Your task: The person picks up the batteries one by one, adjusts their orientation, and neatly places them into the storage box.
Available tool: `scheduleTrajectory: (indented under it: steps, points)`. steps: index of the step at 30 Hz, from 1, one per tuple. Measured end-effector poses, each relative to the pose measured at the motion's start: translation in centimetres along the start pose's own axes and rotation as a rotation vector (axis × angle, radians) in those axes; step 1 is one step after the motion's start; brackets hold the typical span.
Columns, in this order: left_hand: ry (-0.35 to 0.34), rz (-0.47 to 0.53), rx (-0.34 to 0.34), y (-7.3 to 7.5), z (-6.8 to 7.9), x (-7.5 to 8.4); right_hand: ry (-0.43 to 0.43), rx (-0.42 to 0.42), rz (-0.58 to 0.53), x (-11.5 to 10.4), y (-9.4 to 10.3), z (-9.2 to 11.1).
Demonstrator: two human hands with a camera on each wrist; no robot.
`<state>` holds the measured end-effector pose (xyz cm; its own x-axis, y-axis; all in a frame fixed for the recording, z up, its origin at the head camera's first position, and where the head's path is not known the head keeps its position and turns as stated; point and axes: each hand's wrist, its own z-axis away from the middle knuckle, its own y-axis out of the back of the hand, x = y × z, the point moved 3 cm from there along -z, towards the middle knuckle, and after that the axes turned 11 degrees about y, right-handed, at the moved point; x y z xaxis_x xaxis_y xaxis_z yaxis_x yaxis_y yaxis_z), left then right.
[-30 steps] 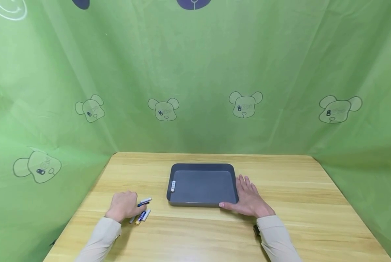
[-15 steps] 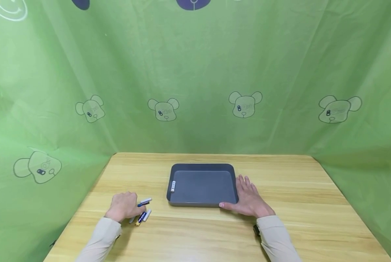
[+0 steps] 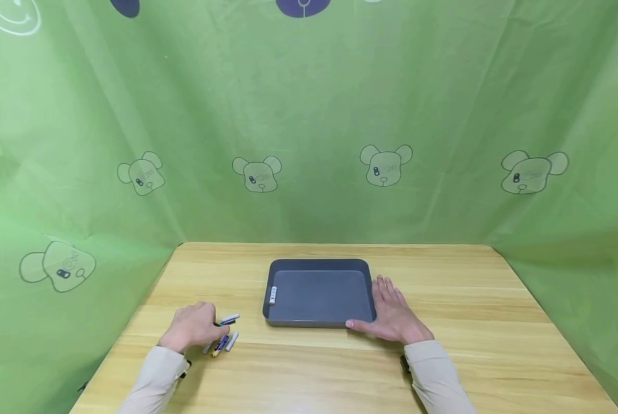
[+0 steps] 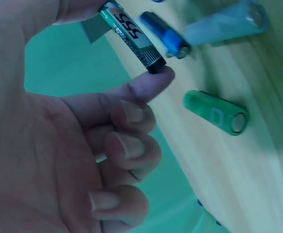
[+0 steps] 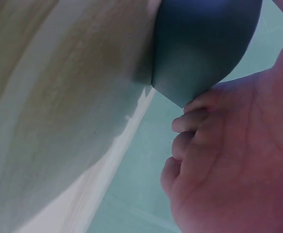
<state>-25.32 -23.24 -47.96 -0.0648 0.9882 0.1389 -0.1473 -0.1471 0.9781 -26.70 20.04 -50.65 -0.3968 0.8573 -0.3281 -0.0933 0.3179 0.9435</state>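
Note:
My left hand (image 3: 191, 326) is low over a small group of batteries at the left of the table. Its thumb and index finger pinch a dark-ended battery (image 4: 133, 36) marked 555, while the other fingers curl toward the palm. Close by lie a blue battery (image 4: 166, 36), a pale one (image 4: 226, 24) and a green one (image 4: 216, 111). My right hand (image 3: 395, 316) rests along the right side of a grey tray (image 3: 319, 296), fingers extended and thumb at the front corner. Inside the tray, one white battery (image 3: 273, 295) lies against the left wall.
The light wood table (image 3: 469, 345) reaches back to a green curtain (image 3: 309, 213) printed with bear heads, which also encloses both sides. Bare wood lies between the batteries and the tray.
My left hand has shifted slightly left, its wrist turning a little. The blue-and-yellow battery beside it has moved slightly. My right hand and the tray hold their places.

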Motion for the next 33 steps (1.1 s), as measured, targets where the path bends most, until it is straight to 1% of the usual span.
scheduleTrajectory:
  steps: [2, 6, 10, 13, 15, 19, 21, 28, 33]
  points:
    - [-0.015, 0.034, -0.003, 0.3, 0.0, 0.1, 0.001, 0.002, 0.005, 0.0, 0.0, 0.0]
    - [-0.045, 0.076, 0.022, 0.9, -0.2, 0.5, 0.003, 0.002, 0.01, 0.0, 0.1, -0.1]
    - [-0.068, 0.105, 0.029, 1.0, -0.5, 0.9, 0.005, -0.004, 0.005, 0.0, 0.0, -0.1]
    - [-0.1, 0.127, 0.04, 1.0, -0.8, 1.2, 0.005, -0.009, 0.006, 0.0, -0.1, -0.2]
    - [-0.13, 0.131, 0.072, 1.0, -1.1, 1.4, 0.003, -0.008, 0.008, 0.1, -0.1, -0.2]
    - [-0.195, 0.115, 0.158, 1.3, -1.7, 1.8, 0.005, -0.002, 0.011, 0.1, -0.1, -0.2]
    - [-0.226, 0.115, 0.18, 1.4, -1.9, 2.0, 0.006, -0.003, 0.009, 0.0, -0.1, -0.1]
    - [-0.296, 0.19, 0.171, 1.6, -2.5, 2.7, 0.001, -0.012, 0.014, 0.0, -0.1, 0.0]
    - [-0.328, 0.208, 0.171, 1.6, -2.9, 3.2, -0.002, -0.012, 0.007, 0.1, 0.0, 0.1]
